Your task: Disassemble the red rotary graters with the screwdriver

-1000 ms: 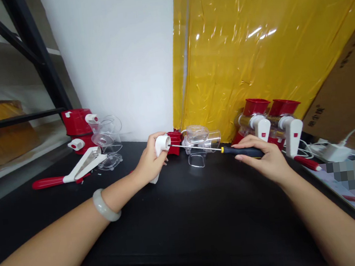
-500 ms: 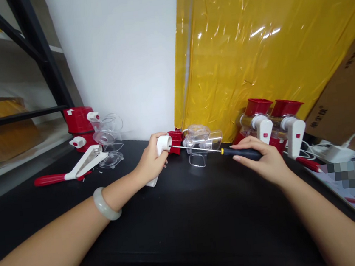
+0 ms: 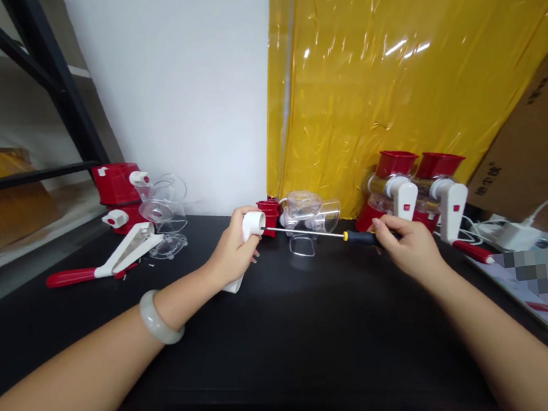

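Observation:
My left hand (image 3: 236, 246) is closed around a white plastic crank arm (image 3: 255, 222), its round socket facing right. My right hand (image 3: 409, 241) grips the dark handle of a screwdriver (image 3: 361, 238) with a yellow collar. The long steel shaft runs left, and its tip is at the mouth of the socket; whether it touches a screw inside is hidden. Just behind my left hand is a red plastic part (image 3: 269, 216). Beside that, behind the shaft, lies a clear plastic housing (image 3: 307, 209).
At the left are red plastic bases (image 3: 117, 184), clear plastic parts (image 3: 163, 208) and a white crank handle with a red grip (image 3: 70, 277). Two assembled red-and-white rotary graters (image 3: 403, 184) stand at the right, near a white power plug (image 3: 519, 235). A black shelf post (image 3: 61, 101) rises at left.
My right hand has shifted its fingers on the screwdriver handle, now with the fingers curled more over its end. The white crank arm stays in my left hand, nearly in place.

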`<state>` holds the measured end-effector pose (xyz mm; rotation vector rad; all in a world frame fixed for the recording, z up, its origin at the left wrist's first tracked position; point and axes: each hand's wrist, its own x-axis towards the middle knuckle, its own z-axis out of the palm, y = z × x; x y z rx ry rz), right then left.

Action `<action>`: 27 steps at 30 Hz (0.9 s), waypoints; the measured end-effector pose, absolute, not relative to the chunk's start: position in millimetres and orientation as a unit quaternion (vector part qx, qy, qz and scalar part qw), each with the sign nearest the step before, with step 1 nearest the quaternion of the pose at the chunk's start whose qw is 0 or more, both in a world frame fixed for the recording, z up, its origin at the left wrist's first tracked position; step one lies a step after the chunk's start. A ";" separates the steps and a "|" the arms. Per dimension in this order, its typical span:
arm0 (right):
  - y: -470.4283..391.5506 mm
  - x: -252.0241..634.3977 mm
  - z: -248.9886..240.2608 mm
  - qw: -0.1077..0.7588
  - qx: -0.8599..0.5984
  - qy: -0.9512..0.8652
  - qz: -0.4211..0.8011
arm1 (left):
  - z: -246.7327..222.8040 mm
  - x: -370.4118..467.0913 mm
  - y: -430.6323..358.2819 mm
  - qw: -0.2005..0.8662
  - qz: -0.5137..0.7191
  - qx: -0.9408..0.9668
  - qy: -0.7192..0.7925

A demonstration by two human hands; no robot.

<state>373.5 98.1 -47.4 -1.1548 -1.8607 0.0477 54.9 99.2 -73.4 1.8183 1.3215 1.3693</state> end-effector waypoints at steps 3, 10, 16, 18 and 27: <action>96.6 375.7 -47.5 0.470 -0.418 -0.776 -0.050 | -71.7 56.3 99.1 0.274 0.504 0.654 0.493; 94.9 381.4 -51.4 0.509 -0.331 -0.793 -0.062 | -66.8 60.1 99.7 0.328 0.510 0.615 0.503; 103.7 373.5 -54.9 0.601 -0.391 -0.673 0.184 | -70.1 59.6 101.5 0.319 0.522 0.612 0.501; 106.9 372.0 -55.3 0.590 -0.404 -0.630 0.304 | -71.8 59.4 101.2 0.307 0.519 0.621 0.501; 103.9 379.7 -49.7 0.504 -0.465 -0.713 0.146 | -74.2 60.3 99.2 0.297 0.513 0.624 0.509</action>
